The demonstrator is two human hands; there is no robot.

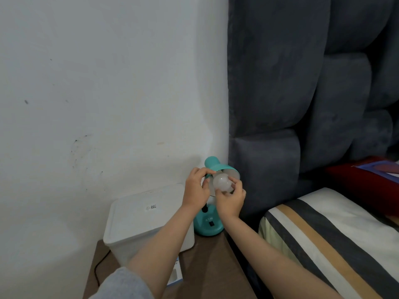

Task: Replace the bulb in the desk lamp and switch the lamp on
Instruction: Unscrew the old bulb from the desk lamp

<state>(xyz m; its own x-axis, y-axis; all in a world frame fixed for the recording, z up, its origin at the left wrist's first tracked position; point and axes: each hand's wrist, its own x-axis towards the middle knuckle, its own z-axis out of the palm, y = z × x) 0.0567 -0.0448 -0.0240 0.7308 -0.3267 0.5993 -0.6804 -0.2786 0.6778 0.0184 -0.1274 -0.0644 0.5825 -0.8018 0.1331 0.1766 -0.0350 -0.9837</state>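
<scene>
Fingers (224, 192) grip frosted white bulb (221, 182) | teal lamp shade (218, 169) pinched

- The room is dim, lit by soft, even, cool-toned light; its source is out of view.
- The white wall (97, 83) reads pale grey-blue, brighter near its middle and darker toward the top-left corner.
- A faint, soft-edged shadow lies on the wall beside the lamp shade (218, 168); there are no hard shadows.
- The padded headboard (302, 83) is very dark, its folds hard to make out.
- The bulb (221, 182) is unlit and carries a small dull sheen, with no glare.
- Wide-angle distortion bends the headboard's edge and stretches the forearms at the bottom.
- The sleeve (121, 285) and striped bedding (323, 240) look slightly soft.
</scene>
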